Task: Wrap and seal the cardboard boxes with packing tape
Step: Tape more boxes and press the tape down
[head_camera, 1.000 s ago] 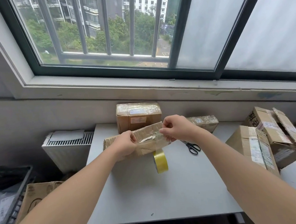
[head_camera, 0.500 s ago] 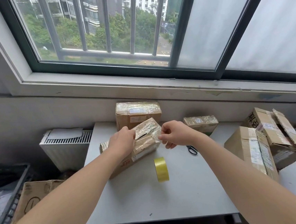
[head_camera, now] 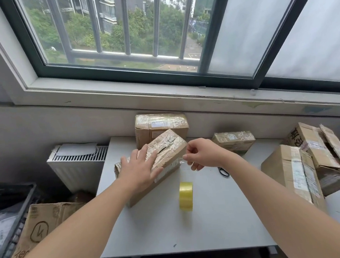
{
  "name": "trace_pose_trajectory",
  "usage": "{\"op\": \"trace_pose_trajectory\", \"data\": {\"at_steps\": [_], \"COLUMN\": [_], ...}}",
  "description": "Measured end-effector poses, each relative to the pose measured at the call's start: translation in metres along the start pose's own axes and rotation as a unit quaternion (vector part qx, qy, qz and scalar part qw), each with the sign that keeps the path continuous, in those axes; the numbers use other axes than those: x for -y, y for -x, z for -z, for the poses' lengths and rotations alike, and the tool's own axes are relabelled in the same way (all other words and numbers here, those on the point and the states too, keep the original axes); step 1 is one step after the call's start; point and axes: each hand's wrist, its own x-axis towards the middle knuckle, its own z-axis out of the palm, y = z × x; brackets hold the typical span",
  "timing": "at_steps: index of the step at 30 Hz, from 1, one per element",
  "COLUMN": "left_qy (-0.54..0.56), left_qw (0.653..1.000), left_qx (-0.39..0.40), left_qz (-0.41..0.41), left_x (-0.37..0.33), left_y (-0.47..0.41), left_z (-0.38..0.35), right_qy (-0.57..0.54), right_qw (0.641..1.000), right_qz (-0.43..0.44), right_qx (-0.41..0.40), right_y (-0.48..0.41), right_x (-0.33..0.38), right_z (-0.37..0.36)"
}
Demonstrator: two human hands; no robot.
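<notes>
One crinkled, tape-shiny box (head_camera: 167, 146) lies under flat left fingers (head_camera: 141, 156); right fingers (head_camera: 189, 158) curl, hold unclear.

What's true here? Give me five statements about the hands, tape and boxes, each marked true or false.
1. The left hand lies flat on a tape-wrapped box. True.
2. The right hand holds the yellow tape roll. False: the roll stands on edge on the table, apart from both hands.
3. The scissors lie on the table by the right forearm. True.
4. The radiator stands to the right of the table. False: it stands to its left.
5. A taller taped box stands behind the one under the left hand. True.
</notes>
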Motion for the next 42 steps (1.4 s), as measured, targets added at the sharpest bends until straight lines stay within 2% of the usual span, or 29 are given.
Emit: {"op": "trace_pose_trajectory", "data": {"at_steps": [7, 13, 20, 27, 32, 37, 40, 42], "left_qy": [0.072, 0.207, 0.289, 0.402, 0.377, 0.264, 0.232, 0.239], "left_qw": [0.993, 0.967, 0.943, 0.901, 0.915, 0.962, 0.967, 0.967], "left_qx": [0.033, 0.044, 0.024, 0.005, -0.014, -0.045, -0.105, -0.086], "left_qz": [0.088, 0.140, 0.161, 0.164, 0.146, 0.056, 0.031, 0.007], "left_x": [-0.033, -0.057, -0.062, -0.061, -0.059, -0.052, -0.052, -0.050], "left_y": [-0.011, -0.018, -0.020, -0.018, -0.006, 0.009, 0.014, 0.014], "left_z": [0.009, 0.003, -0.006, -0.008, -0.003, -0.004, -0.005, -0.006], "right_qy": [0.001, 0.014, 0.049, 0.047, 0.019, 0.005, -0.008, -0.020], "right_qw": [1.000, 1.000, 0.999, 0.996, 0.992, 0.990, 0.991, 0.990], "right_qz": [0.006, -0.005, -0.014, 0.001, 0.011, 0.041, 0.048, 0.051], "right_qx": [-0.006, 0.002, 0.002, 0.079, 0.125, 0.132, 0.128, 0.128], "right_y": [-0.001, 0.002, 0.011, 0.033, 0.046, 0.049, 0.051, 0.052], "right_x": [0.008, 0.000, -0.013, -0.011, -0.012, -0.016, -0.019, -0.020], "right_z": [0.005, 0.006, 0.021, 0.030, 0.013, 0.000, -0.002, -0.003]}}
